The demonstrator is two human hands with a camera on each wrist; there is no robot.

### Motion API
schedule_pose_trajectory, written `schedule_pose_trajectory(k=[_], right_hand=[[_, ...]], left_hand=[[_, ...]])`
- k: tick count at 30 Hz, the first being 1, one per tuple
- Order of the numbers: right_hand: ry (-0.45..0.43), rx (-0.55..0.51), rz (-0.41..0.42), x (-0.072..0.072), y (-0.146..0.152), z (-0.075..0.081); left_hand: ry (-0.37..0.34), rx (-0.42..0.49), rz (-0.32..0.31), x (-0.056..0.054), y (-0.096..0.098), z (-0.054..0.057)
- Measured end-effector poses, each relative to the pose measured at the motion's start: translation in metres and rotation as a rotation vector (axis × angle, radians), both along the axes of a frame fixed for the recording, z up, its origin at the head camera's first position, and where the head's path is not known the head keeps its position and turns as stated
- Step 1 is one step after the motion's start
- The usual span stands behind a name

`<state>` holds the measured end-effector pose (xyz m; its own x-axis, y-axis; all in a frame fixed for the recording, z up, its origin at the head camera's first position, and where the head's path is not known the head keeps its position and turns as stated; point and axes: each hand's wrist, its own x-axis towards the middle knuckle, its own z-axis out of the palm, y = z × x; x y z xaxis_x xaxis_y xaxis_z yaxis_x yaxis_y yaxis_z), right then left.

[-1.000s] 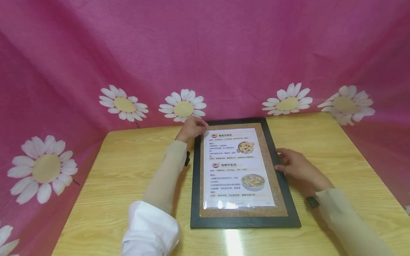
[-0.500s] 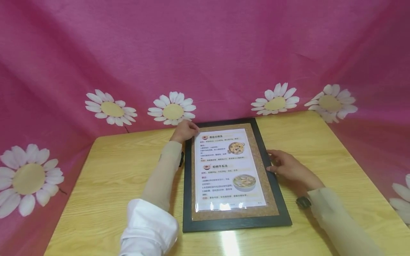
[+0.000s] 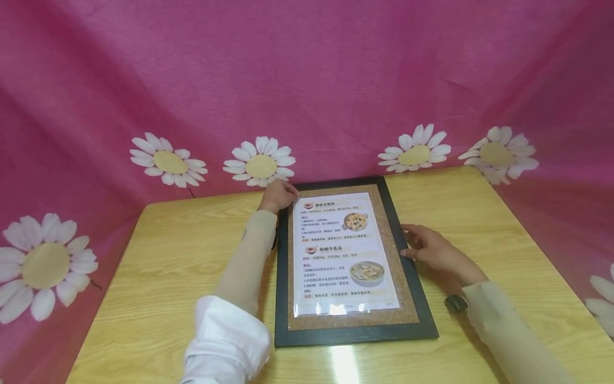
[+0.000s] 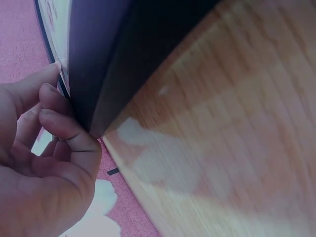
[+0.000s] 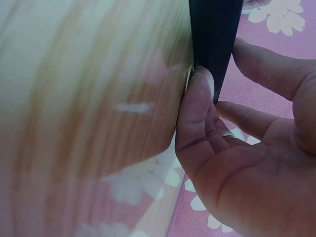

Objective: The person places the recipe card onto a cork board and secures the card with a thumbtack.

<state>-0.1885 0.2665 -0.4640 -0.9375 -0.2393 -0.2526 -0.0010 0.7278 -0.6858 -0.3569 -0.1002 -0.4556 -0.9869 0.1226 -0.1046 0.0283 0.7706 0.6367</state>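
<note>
A laminated recipe sheet (image 3: 331, 250) with two food pictures and printed text lies on a cork board with a dark frame (image 3: 357, 336). At the sheet's upper left corner, my left hand (image 3: 278, 196) pinches with thumb and finger. The left wrist view has the curled fingers of that hand (image 4: 54, 163) close against the frame's corner; what lies between the fingertips is hard to see. My right hand (image 3: 441, 253) holds the right edge of the frame. In the right wrist view, its fingers (image 5: 197, 98) come to both sides of that dark edge.
The board lies on a light wooden table (image 3: 182, 277). Behind and on both sides hangs a pink curtain (image 3: 307, 80) printed with large white daisies. The board's top edge is close to the table's far edge. Glare shows on the table below the board.
The head view has shifted, so the board, hands and curtain all appear further left than a second ago. Against the board, both hands keep their places.
</note>
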Motion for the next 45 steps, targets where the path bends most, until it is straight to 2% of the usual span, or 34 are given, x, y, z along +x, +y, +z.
schedule_pose_trajectory(k=[6,14,26,34,45], right_hand=[[-0.008,-0.008,-0.012,0.000,-0.001,-0.001],[-0.010,-0.008,-0.003,-0.001,0.001,-0.002],[-0.027,-0.025,-0.012,-0.001,0.001,-0.002],[-0.033,0.002,-0.009,-0.004,0.003,-0.006],[-0.028,-0.012,-0.005,-0.004,0.003,-0.005]], left_hand=[[0.001,0.010,0.026,0.001,0.000,0.001],[0.040,-0.021,0.057,-0.001,0.001,-0.003],[0.062,-0.030,0.062,0.001,-0.001,-0.003],[0.054,-0.017,0.047,0.002,-0.003,-0.004],[0.084,-0.028,0.088,0.000,-0.002,-0.010]])
